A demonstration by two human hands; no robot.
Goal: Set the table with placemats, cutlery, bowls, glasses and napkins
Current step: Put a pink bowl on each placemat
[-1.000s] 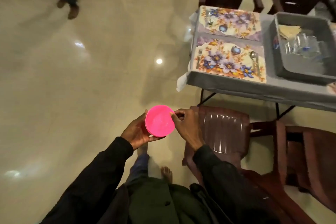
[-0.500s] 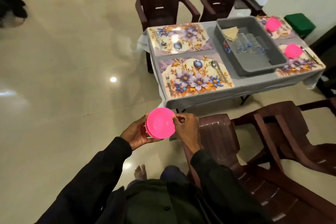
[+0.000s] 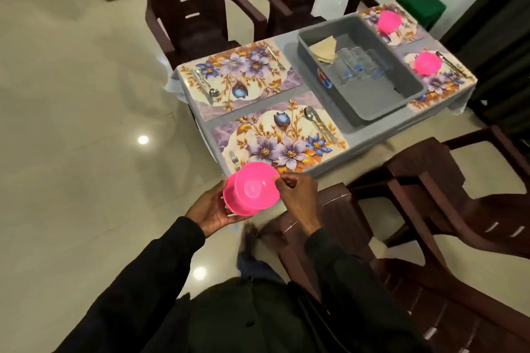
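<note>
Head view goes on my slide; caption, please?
Left hand and right hand hold nested pink bowls beside a table with two placemats lacking bowls.

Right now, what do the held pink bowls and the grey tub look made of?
The pink bowls look like plastic, smooth and slightly glossy: uniform bright colour, paler base. The grey tub is probably moulded plastic, matte, with rounded corners.

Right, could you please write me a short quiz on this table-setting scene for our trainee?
1. True or false: the far-left placemat already carries a bowl.
2. What do the left hand and right hand hold?
3. The grey tub holds: A) glasses and napkins; B) forks; C) plates.
Key: 1 false; 2 stacked pink bowls; 3 A.
</note>
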